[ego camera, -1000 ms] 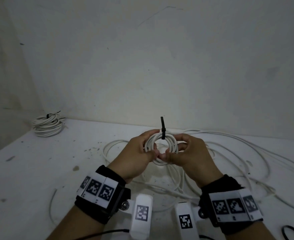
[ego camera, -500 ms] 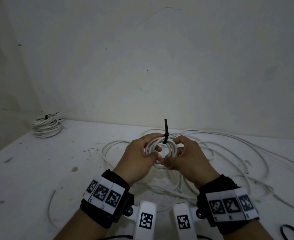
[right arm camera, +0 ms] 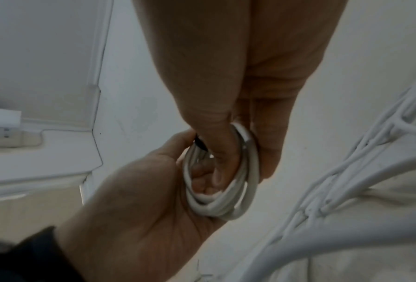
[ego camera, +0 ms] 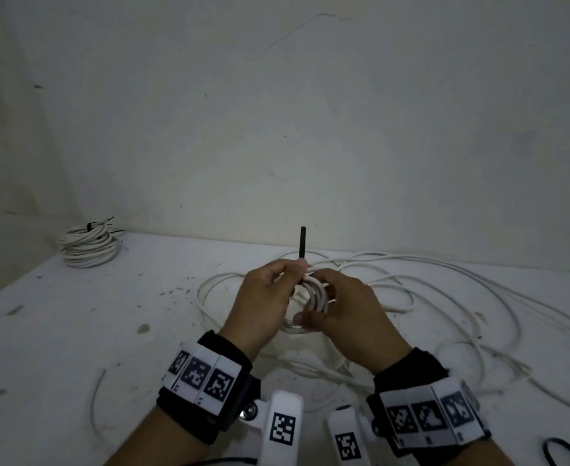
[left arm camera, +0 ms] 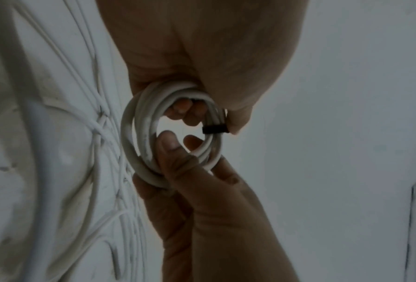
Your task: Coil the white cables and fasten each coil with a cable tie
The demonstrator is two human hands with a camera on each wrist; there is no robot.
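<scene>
1. the coil is a small ring of white cable, held up in the air above the table, between the two hands and in front of the person. its ring stands nearly upright.
2. the tie is black and already goes around the strands at the far, top side of the coil. its free tail stands straight up, so its long axis is vertical and it points away from the table.
3. the left hand has its fingers curled on the left side of the coil, and its fingertips are at the base of the tail. i cannot tell if they pinch the tail itself or only the strands beside it.
4. the right hand clamps the near right side of the coil, thumb through the ring.
5. the left hand is nearer to the tail. i judge the next move is to pull the tail upward, along its own axis, while the right hand keeps the coil from turning. if the pull goes sideways, the strands could slip out of the band.
6. the loose cable lies in wide loops on the table under and to the right of the hands, not yet coiled.
7. a done pile of coils sits at the far left corner, well apart.
8. the table is white and dirty with small specks. behind it is a bare wall, and the light is dim.
</scene>
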